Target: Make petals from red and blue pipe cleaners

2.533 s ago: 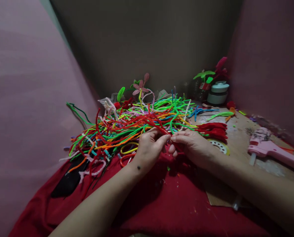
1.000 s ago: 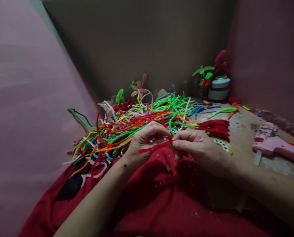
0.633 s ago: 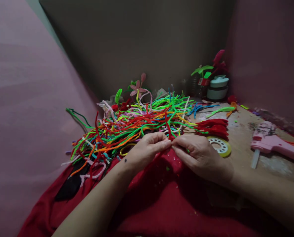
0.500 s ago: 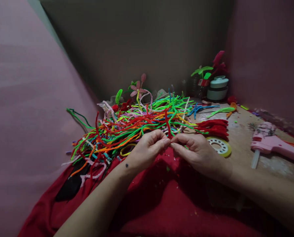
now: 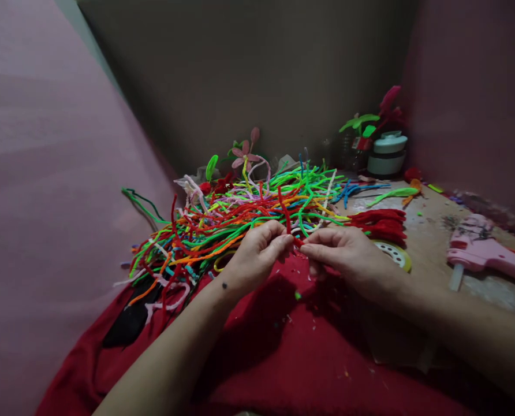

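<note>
A red pipe cleaner (image 5: pixel 298 241) runs between my fingertips, and a red length stands up above them. My left hand (image 5: pixel 264 248) is closed in a pinch on it, the thumb pressed to the fingers. From the other side my right hand (image 5: pixel 342 254) pinches its end, with a short red stretch showing between the two hands. Behind both hands lies a big heap of coloured pipe cleaners (image 5: pixel 240 222). The bundle of red pipe cleaners (image 5: pixel 383 226) rests beyond my right hand, beside a yellow-rimmed white ring (image 5: pixel 394 255) partly hidden by that hand.
A pink glue gun (image 5: pixel 478 254) lies at the right. At the back right are a lidded pot (image 5: pixel 386 155) and green leaves (image 5: pixel 359 121). A pink pipe-cleaner flower (image 5: pixel 245 154) stands behind the heap. Red cloth (image 5: pixel 283 358) with scraps covers my near side.
My hands have drawn slightly apart, and a short red stretch shows between the fingertips. The upright red end leans more to the left. The view has shifted a little.
</note>
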{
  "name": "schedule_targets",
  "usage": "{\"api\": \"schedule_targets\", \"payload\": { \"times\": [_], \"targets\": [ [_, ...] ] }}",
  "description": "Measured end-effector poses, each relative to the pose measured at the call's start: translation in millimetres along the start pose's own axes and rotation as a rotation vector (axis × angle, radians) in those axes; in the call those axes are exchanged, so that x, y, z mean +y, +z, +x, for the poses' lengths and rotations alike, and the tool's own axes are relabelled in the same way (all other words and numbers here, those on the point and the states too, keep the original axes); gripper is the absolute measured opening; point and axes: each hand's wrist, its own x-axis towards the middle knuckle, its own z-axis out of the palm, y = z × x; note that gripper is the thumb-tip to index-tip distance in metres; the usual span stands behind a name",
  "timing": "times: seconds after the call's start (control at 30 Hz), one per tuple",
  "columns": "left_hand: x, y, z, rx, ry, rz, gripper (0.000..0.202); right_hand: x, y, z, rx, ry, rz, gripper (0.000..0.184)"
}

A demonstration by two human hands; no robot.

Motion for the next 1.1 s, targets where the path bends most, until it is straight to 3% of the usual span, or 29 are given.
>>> {"api": "schedule_targets", "payload": {
  "times": [0.1, 0.17, 0.3, 0.43, 0.5, 0.6, 0.67, 0.73, 0.8, 0.97, 1.1],
  "targets": [
    [0, -1.6, 0, 0.037, -0.016, -0.039, 0.018, 1, -1, 2, -0.125, 0.122, 0.162, 0.024],
    [-2, -2.5, 1, 0.033, -0.04, -0.065, 0.019, 1, -1, 1, -0.081, 0.102, 0.062, 0.022],
    [-6, -6.7, 3, -0.031, -0.092, -0.131, 0.019, -2, 0, -5, 0.154, -0.184, -0.479, 0.022],
    [-8, -11.7, 4, -0.08, -0.092, -0.178, 0.02, -4, 1, -7, 0.158, -0.362, -0.515, 0.018],
    [-7, -11.5, 3, -0.111, -0.074, -0.159, 0.02, -4, 1, -6, 0.21, -0.546, -0.538, 0.025],
    [-3, -7.8, 0, -0.211, -0.059, -0.079, 0.02, -2, 1, -3, 0.331, -0.787, -0.78, 0.027],
    [0, -5.1, -1, -0.246, -0.059, -0.039, 0.021, -1, 1, -2, 0.36, -0.82, -0.915, 0.021],
    [2, -3.7, -2, -0.219, -0.064, -0.013, 0.021, 0, 1, -2, 0.34, -0.781, -0.945, 0.022],
    [3, -3.3, -2, -0.175, -0.071, 0.017, 0.02, 0, 0, -4, 0.268, -0.654, -0.865, 0.023],
    [0, -1.3, 0, -0.106, -0.049, 0.058, 0.019, -4, 2, -8, 0.035, -0.158, -0.355, 0.027],
    [-1, 1.7, 0, -0.046, -0.016, 0.066, 0.017, -9, 4, -7, -0.062, 0.051, -0.062, 0.026]
  ]
}}
